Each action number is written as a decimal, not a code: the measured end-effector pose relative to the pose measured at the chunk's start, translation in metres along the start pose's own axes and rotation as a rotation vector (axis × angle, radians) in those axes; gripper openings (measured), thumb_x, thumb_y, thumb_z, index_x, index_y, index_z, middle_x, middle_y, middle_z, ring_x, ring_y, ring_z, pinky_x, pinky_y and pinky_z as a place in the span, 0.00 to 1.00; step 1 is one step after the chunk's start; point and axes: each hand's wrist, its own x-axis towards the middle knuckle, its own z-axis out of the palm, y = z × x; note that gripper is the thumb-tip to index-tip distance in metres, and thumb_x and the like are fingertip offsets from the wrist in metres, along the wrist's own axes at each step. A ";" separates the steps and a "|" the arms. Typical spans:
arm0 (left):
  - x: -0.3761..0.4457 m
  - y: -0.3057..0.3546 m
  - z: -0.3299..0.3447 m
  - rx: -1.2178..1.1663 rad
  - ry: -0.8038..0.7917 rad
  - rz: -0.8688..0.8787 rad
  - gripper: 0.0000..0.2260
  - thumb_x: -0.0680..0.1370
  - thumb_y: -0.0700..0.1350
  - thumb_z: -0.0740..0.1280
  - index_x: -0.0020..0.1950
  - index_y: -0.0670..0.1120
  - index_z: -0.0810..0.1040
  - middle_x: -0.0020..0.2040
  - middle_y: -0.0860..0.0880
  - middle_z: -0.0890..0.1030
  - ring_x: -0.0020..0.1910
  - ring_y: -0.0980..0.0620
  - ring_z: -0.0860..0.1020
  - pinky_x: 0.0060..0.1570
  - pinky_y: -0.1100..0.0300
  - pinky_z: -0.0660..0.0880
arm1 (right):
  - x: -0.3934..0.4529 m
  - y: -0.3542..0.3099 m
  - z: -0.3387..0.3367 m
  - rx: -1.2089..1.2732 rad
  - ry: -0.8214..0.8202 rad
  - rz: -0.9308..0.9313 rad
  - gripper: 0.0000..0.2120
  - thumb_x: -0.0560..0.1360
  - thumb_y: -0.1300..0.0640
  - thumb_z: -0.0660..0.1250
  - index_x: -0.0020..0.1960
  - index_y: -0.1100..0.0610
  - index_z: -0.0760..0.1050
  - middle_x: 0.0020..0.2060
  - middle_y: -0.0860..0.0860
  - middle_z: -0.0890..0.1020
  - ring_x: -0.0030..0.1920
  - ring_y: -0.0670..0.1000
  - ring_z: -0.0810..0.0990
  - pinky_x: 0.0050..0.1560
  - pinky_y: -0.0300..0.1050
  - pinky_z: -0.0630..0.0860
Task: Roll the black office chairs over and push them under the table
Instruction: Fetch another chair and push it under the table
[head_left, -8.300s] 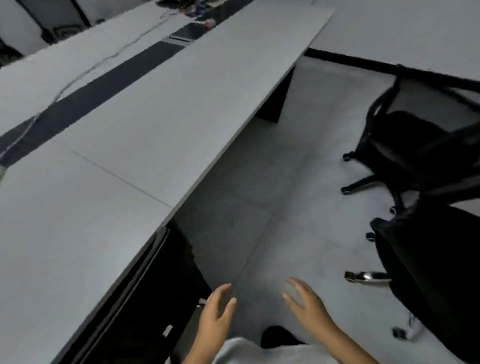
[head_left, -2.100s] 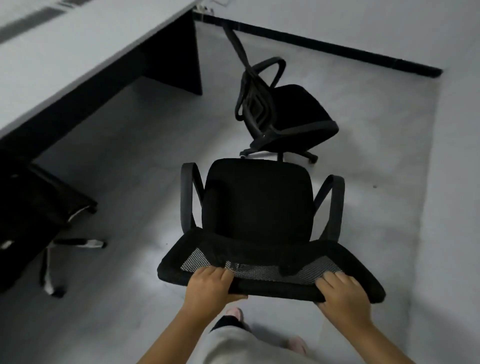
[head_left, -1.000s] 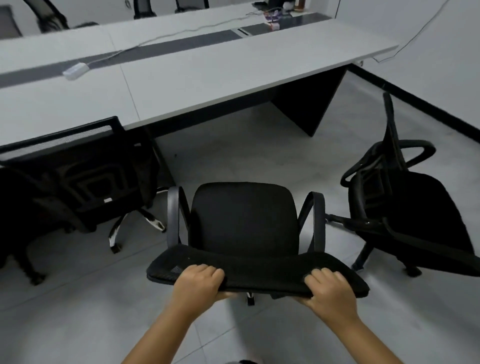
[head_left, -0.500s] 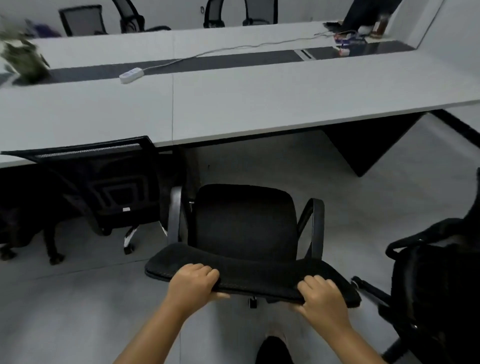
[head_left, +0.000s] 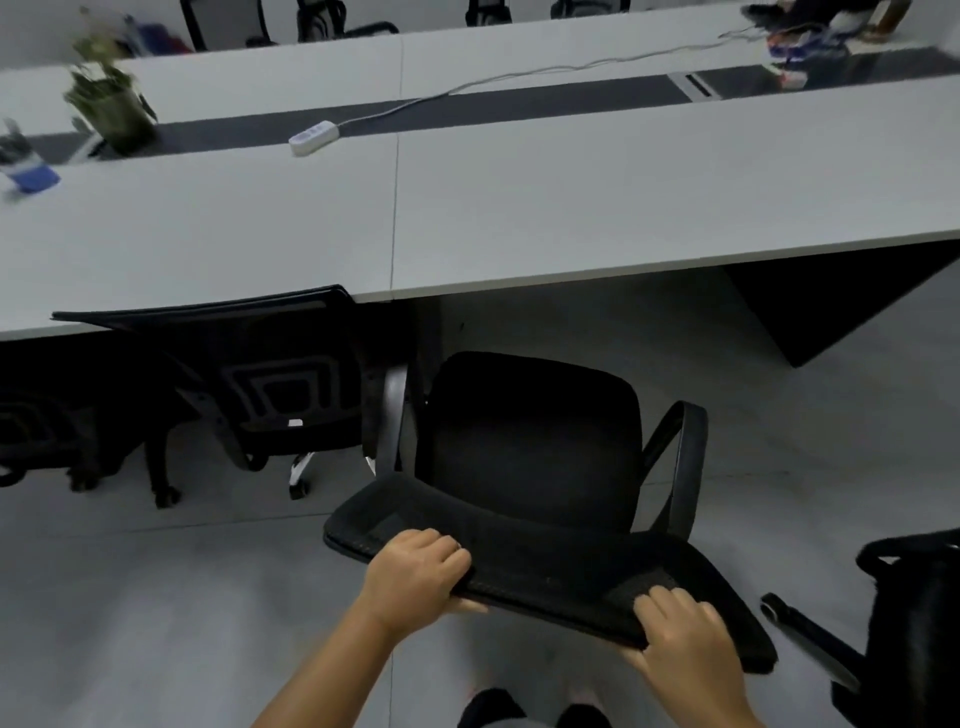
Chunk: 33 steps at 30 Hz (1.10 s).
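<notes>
A black office chair with a padded seat, curved plastic armrests and a mesh backrest (head_left: 530, 447) stands on the grey floor just short of the near edge of a long pale grey table (head_left: 623, 208), its seat facing the table and not yet beneath the top. The person's left hand (head_left: 415, 577) grips the top edge of the backrest near its left end, fingers curled together over the rim and thumb tucked underneath. The right hand (head_left: 680, 631) holds the same edge near its right end, fingers bent side by side over the top; its thumb is hidden, so how it lies cannot be told.

To the left of the table's centre seam, a 2nd black mesh-backed office chair (head_left: 249, 374) sits with its backrest against the table edge and its seat under the top. To the right of the held chair, away from the table, part of a 3rd black chair (head_left: 914, 623) shows at the frame's edge.

On the table, a white power strip (head_left: 313, 137) with a pale cable lies on the dark centre band. A blurred green potted plant (head_left: 109, 98) stands at the table's far left, and a small blue object (head_left: 34, 179) lies near it.
</notes>
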 end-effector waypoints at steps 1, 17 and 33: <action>-0.003 -0.005 -0.002 -0.006 -0.001 0.016 0.30 0.75 0.67 0.47 0.29 0.50 0.76 0.27 0.55 0.76 0.25 0.56 0.74 0.27 0.66 0.68 | -0.001 -0.008 -0.001 -0.009 0.002 0.013 0.18 0.60 0.42 0.56 0.24 0.55 0.72 0.22 0.49 0.72 0.28 0.49 0.69 0.28 0.39 0.62; 0.003 -0.071 -0.008 0.011 0.001 0.209 0.31 0.76 0.65 0.41 0.28 0.53 0.75 0.26 0.58 0.74 0.24 0.59 0.73 0.27 0.68 0.67 | 0.002 -0.068 0.013 -0.046 0.057 0.128 0.36 0.76 0.35 0.42 0.25 0.54 0.75 0.24 0.50 0.77 0.27 0.48 0.71 0.35 0.43 0.61; 0.078 -0.110 0.022 -0.034 0.032 0.170 0.34 0.77 0.65 0.40 0.28 0.49 0.76 0.24 0.54 0.74 0.23 0.55 0.74 0.24 0.68 0.67 | 0.084 -0.031 0.030 -0.075 0.108 0.070 0.34 0.76 0.36 0.44 0.25 0.57 0.68 0.21 0.50 0.69 0.22 0.50 0.69 0.32 0.42 0.55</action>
